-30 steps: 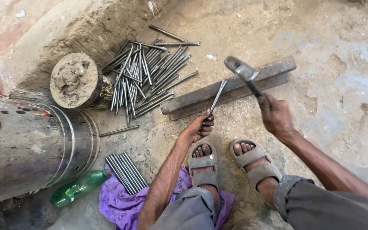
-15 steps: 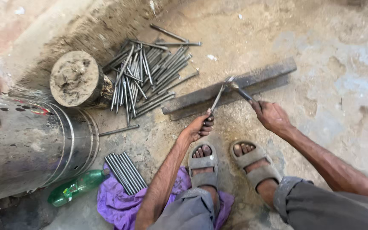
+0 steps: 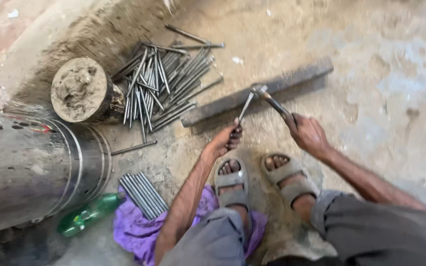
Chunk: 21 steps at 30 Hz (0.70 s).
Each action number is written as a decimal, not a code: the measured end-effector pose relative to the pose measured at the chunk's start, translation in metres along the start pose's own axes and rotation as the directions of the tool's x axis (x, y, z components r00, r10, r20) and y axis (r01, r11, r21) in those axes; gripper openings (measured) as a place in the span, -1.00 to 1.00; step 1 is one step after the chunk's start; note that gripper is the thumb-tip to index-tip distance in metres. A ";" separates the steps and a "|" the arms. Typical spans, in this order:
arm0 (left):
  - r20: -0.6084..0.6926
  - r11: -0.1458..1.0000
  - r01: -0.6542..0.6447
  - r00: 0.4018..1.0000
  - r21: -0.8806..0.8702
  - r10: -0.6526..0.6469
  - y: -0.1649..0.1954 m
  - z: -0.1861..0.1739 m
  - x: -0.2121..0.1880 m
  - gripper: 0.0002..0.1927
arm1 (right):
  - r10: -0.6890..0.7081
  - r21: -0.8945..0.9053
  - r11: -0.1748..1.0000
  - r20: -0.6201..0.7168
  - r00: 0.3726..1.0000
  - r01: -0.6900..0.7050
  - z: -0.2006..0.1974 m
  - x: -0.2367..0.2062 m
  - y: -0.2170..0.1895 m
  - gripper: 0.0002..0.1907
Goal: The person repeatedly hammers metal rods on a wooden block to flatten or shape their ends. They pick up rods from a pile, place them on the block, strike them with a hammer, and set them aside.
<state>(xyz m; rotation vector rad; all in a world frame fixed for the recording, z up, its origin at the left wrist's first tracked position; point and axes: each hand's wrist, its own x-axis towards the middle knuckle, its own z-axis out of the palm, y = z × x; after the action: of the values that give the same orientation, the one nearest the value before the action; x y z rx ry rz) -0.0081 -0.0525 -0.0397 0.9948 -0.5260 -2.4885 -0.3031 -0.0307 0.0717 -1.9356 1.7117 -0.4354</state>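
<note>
The hammer (image 3: 261, 91) has swung down from its raised position onto the thin grey metal rod (image 3: 245, 108), which leans on the long dark steel bar (image 3: 292, 79) on the floor; right hand (image 3: 307, 133) fingers clench the handle, left hand (image 3: 225, 140) fingers pinch the rod's near end. This looks like mid-strike straightening; the next blow calls for holding the rod steady on the bar.

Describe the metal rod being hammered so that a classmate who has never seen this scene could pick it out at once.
Find the long dark metal bar lying on the ground ahead of the sandalled feet. One thin rod leans on it, its lower end held by the left hand, the hammer in the right hand meeting its top. Unlike the loose pile of rods and the neat bundle, it is held.
</note>
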 end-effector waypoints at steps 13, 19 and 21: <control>-0.109 0.999 -0.043 0.993 -0.008 0.042 -0.010 -0.014 -0.011 -0.50 | 0.347 0.040 0.935 0.095 0.933 -0.352 0.015 -0.013 0.038 -0.33; -0.628 0.758 -0.028 0.541 0.652 0.560 0.011 -0.055 -0.057 -0.44 | 0.359 0.053 0.931 0.046 0.932 -0.361 0.029 -0.025 0.060 -0.35; -0.532 0.461 0.313 0.198 0.830 0.823 0.045 -0.076 -0.086 -0.28 | 0.414 0.062 0.905 0.089 0.906 -0.420 0.028 -0.030 0.061 -0.32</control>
<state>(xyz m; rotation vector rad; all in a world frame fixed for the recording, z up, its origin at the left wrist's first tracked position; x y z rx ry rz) 0.1129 -0.0622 -0.0212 2.1974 -1.3357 -0.5423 -0.3421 -0.0014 0.0171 -1.4510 1.9612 -0.2614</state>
